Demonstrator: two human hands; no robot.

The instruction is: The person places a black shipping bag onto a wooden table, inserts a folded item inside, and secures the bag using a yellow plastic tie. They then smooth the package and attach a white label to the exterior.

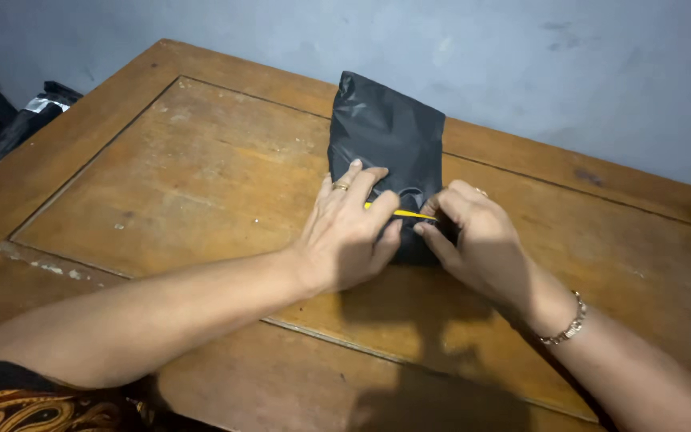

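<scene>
At the far left edge we see a dark bundle with a silvery patch (41,108) lying off the side of the wooden counter (193,176), well apart from our hands. Moving right, our left hand (345,236) lies palm down on the near end of a black plastic package (388,136), which rests flat on the counter near its middle and reaches away from us toward the pale wall (521,64). The left fingers are spread and pressed onto the plastic rather than curled around it, so this grip is flat and open, pinning the package down; a ring shows on one finger. Between the two hands we see a thin yellow strip (403,214) running across the package. Just right of it, our right hand (481,240) rests on the same end, its thumb and fingertips drawn together in a pinch at the strip's right end, the grip nearly closed. A bracelet (567,326) circles the right wrist.
</scene>
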